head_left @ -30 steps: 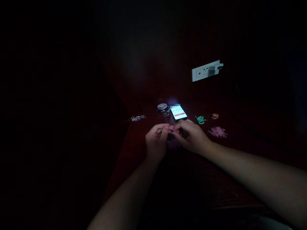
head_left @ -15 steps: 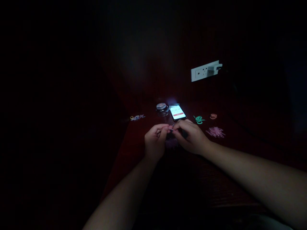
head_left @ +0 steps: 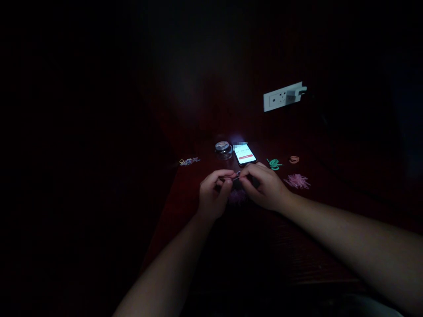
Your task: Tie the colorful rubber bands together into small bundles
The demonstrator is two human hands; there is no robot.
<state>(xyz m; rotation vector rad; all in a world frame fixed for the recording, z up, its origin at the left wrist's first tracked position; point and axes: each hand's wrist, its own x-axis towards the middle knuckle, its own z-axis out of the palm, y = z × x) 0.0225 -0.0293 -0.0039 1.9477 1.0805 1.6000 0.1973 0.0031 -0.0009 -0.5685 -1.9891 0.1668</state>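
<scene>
Pinching something small and thin between my fingertips, I hold both hands close together over the dark red table. My left hand has the fingers curled in, thumb against forefinger, closed narrow on one end of the small piece. My right hand is also closed narrow, its fingertips meeting the left ones on the other end of the same piece. It is too dark and too small to say what the piece is; it looks like a thin band or a bit of wire, raised a little above the table between the two hands.

Just under my hands lies a faint purple heap on the table. Beyond my fingers, near, a phone lies with its screen lit. Just beside the phone on its left stands a small clear jar. To the right of the phone there are green bands, further right a few orange bands, and nearer to my right wrist a pile of pink bands. Well apart on the left, at the table edge, lies a mixed bunch of small bands. On the wall behind is a white socket with a plug in it.
</scene>
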